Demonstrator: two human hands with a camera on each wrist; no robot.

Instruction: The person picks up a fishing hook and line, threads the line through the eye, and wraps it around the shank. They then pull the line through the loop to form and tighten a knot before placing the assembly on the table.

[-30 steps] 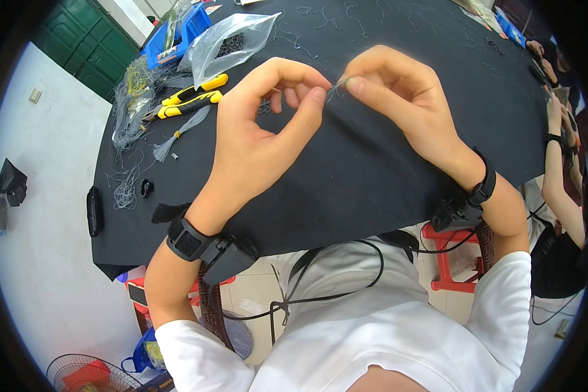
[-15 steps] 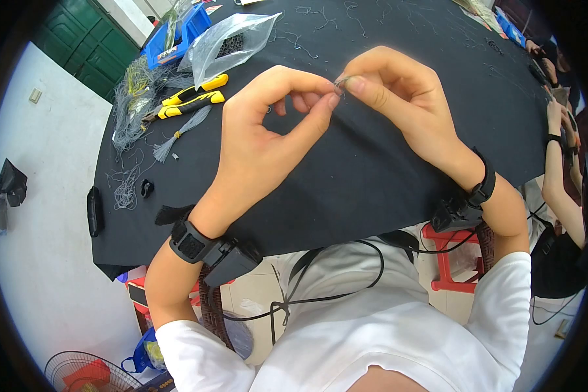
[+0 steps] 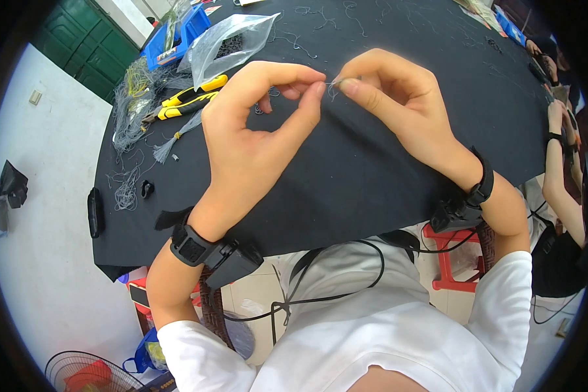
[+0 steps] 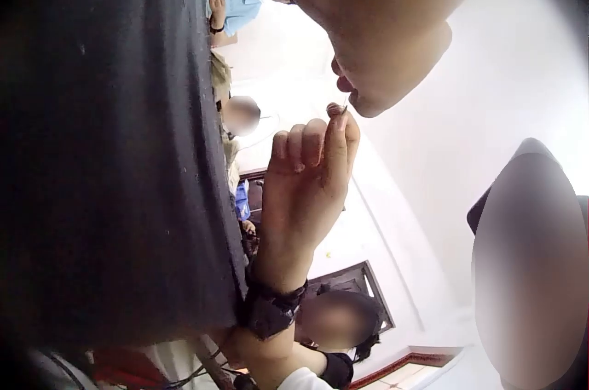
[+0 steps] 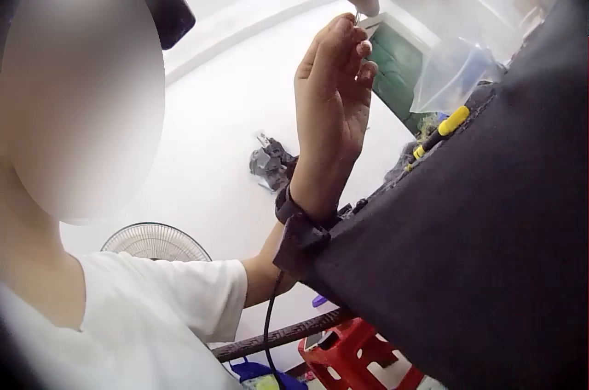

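Observation:
Above the dark table, the left hand [image 3: 251, 134] pinches one end of a thin grey thread [image 3: 333, 89] between thumb and index finger. Opposite it, the right hand [image 3: 405, 108] pinches the same small tangle, its thumb over the thread. A short gap separates the fingertips. In the left wrist view the right hand [image 4: 308, 169] is raised with its fingertips together; in the right wrist view the left hand [image 5: 333, 105] holds its thumb and index finger together near the other hand. Fingers hide the thread's ends, and any knot is too small to tell.
Yellow-black pliers [image 3: 189, 104], a tied thread bundle [image 3: 176, 138], tangled threads [image 3: 130, 108], a clear bag [image 3: 232, 49] and a blue bin [image 3: 176, 39] lie at the left on the black table [image 3: 346, 189]. Another person's arms [image 3: 555, 150] are at the right.
The left hand first moved right to meet the right hand's fingertips, then drew back left, widening the gap. The right hand has stayed nearly in place, still pinching the thread.

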